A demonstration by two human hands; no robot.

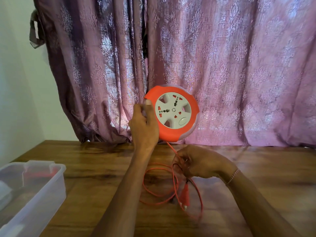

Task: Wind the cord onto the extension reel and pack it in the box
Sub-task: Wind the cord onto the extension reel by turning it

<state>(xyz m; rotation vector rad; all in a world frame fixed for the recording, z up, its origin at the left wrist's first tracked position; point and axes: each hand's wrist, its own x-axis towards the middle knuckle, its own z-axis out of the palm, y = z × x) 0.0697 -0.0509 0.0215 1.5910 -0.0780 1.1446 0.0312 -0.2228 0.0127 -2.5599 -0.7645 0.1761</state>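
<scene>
A brown wooden bench (95,168) with a dark, streaky grain and a soft sheen fills the lower half of the view. Behind it hangs a mauve curtain (222,65) with a raised damask pattern, gathered in folds, its hem touching the bench's far edge. Light glows through the cloth. To the left of the curtain is a pale wall (17,82), and a dark tie-back (35,31) hangs at the curtain's upper left edge.

The left hand (143,124) holds the reel (172,113) up off the bench in front of the curtain, face toward the camera; its grip is closed on the reel's left rim, thumb on the orange front. The reel is round, orange around a white socket face with red shutters and an oval switch at lower right.

The orange cord (160,185) drops from the reel's underside to the right hand (201,163), whose fingers are curled round it just above the bench; a bracelet (233,176) sits on that wrist. Below the hand the cord lies in loose loops on the wood, with the plug (184,194) resting among them, somewhat blurred.

At the lower left stands a clear plastic box (42,189), open, well apart from the cord; something red shows dimly through its wall
</scene>
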